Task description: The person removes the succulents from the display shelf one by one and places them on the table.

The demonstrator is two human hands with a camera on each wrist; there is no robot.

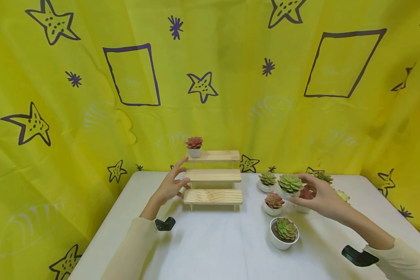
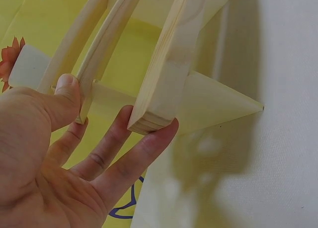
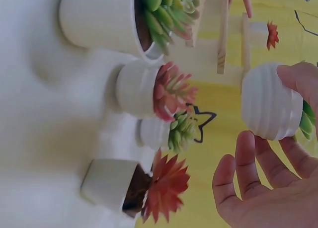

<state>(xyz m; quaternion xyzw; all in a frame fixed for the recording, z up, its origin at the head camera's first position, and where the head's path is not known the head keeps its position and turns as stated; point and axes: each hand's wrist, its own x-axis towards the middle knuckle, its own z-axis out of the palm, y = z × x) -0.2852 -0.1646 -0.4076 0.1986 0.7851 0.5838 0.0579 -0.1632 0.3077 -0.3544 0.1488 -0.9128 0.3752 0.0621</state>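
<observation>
My right hand [image 1: 322, 197] grips a green potted succulent [image 1: 290, 183] above the right side of the table. Its ribbed white pot [image 3: 271, 101] sits between thumb and fingers in the right wrist view. On the left, my left hand [image 1: 169, 186] touches the left ends of a three-tier wooden display stand [image 1: 213, 175]. Seen from the left wrist, the thumb lies by the upper tiers and fairly straight fingertips [image 2: 161, 133] rest at the lowest tier's end. A red succulent [image 1: 194, 143] in a square white pot stands on the top tier's left end.
Below and around the right hand stand a small green succulent [image 1: 267, 179], a pink-red one [image 1: 274, 201], a larger green one [image 1: 284, 231] nearest me, and a red one [image 3: 166, 188] in a square pot. Another green succulent [image 1: 323, 177] is behind. A yellow curtain [image 1: 227, 116] backs the table.
</observation>
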